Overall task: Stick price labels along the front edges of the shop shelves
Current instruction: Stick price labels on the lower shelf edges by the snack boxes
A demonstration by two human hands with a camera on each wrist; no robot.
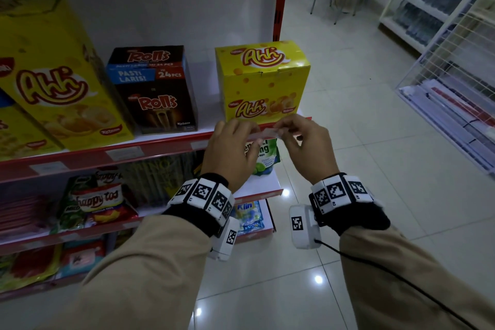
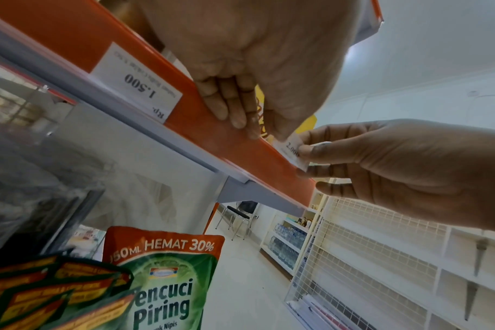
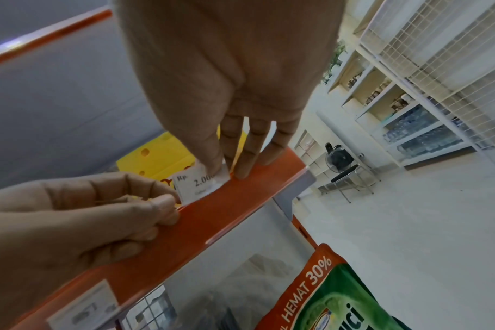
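We're at the shelving unit [image 1: 150, 8], red strips along each shelf front. On the top shelf stands the tall yellow box [image 1: 53, 72] marked "Ahh", then the dark box [image 1: 155, 88] reading "Roll's", "PASTI LARIS!" and "24 PCS", then the small yellow box [image 1: 261, 80], "nabati Ahh", at the right end. One shelf down we see a "happy-tos" bag [image 1: 103, 202] and a green pouch [image 2: 167, 288] printed "HEMAT 30%" and "Pencuci Piring". Across the aisle, a white rack [image 3: 418, 131] holds bottled water.

Now the small things. On the red shelf edge [image 2: 240, 154] a stuck label [image 2: 137, 83] reads "Rp. 1.500". The price label [image 3: 199, 182] in play reads "Rp. 2.00…", the last digit hidden, and sits at the top of that red edge, just below the small yellow box. Our left hand [image 1: 231, 153] pinches its left end between thumb and fingers; our right hand [image 1: 305, 142] pinches the right end, its other fingers touching the strip.
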